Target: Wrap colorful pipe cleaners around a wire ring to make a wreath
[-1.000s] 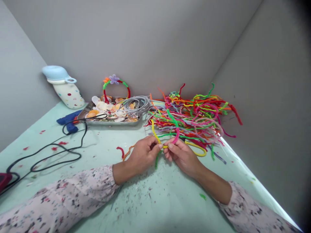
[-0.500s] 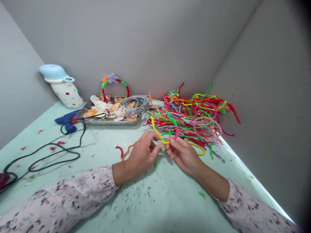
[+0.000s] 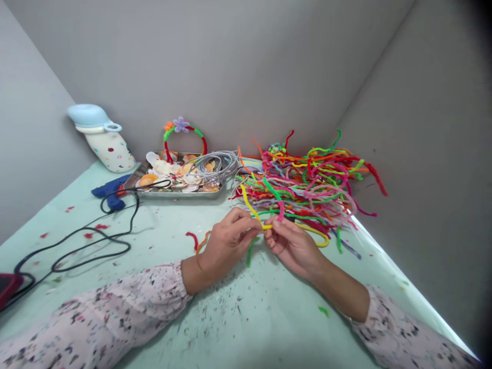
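Between my hands is a yellow pipe cleaner (image 3: 250,206), one end sticking up and leaning left. My left hand (image 3: 231,237) pinches it near its bend. My right hand (image 3: 294,243) is closed on the yellow pipe cleaner just beside, fingertips almost meeting the left ones. A pink and green piece (image 3: 273,190) rises from the right fingertips; whether it is joined to the yellow one is hidden by the fingers. Below the left fingers a short green pipe cleaner end (image 3: 250,253) points down. Red (image 3: 192,239) and orange (image 3: 203,241) ends lie left of my left hand.
A heap of coloured pipe cleaners (image 3: 307,184) lies behind my right hand. A metal tray (image 3: 180,195) holds shells, coiled grey wire (image 3: 221,164) and a decorated hoop (image 3: 205,141). Left are a blue glue gun (image 3: 111,187), black cable (image 3: 92,230) and white bottle (image 3: 109,148).
My left fingers have closed onto the yellow pipe cleaner by the bend, nearer the right fingertips. The whole view has shifted slightly.
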Action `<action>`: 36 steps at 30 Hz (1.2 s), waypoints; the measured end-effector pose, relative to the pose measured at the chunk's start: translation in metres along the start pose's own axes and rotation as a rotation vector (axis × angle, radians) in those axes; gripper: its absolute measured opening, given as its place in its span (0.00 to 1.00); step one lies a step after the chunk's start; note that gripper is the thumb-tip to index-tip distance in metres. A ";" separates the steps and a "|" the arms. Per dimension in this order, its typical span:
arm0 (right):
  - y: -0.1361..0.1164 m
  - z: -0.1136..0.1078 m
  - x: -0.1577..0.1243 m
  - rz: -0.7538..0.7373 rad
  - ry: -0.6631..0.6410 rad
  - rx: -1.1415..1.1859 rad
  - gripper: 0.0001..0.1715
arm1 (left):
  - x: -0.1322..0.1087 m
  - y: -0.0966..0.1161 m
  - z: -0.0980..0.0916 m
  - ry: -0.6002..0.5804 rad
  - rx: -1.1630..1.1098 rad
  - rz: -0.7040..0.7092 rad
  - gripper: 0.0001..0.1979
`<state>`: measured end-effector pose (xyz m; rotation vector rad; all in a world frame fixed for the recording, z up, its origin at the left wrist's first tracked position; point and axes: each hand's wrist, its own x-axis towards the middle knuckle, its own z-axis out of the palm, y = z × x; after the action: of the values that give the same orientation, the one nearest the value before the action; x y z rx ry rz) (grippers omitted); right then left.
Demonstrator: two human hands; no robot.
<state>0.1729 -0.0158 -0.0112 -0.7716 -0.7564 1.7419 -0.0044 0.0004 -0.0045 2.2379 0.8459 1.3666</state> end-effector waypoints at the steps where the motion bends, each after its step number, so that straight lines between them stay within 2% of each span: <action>1: 0.000 0.000 0.000 0.002 0.001 0.001 0.09 | 0.000 0.000 0.000 0.000 0.002 0.002 0.07; 10: 0.001 -0.001 0.000 0.003 -0.011 0.010 0.08 | 0.000 0.000 -0.002 0.021 0.053 0.037 0.07; 16: 0.001 0.000 0.000 0.005 -0.024 0.007 0.09 | -0.002 0.000 -0.002 0.014 0.078 0.003 0.09; 25: 0.001 0.001 0.000 -0.007 -0.024 0.015 0.09 | -0.001 -0.001 -0.002 0.036 0.063 0.012 0.07; 36: 0.002 0.000 0.001 -0.049 -0.031 -0.036 0.10 | 0.001 0.000 -0.001 -0.015 0.108 -0.007 0.07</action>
<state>0.1717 -0.0151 -0.0128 -0.7459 -0.8232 1.7032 -0.0050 0.0011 -0.0029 2.3203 0.9423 1.3291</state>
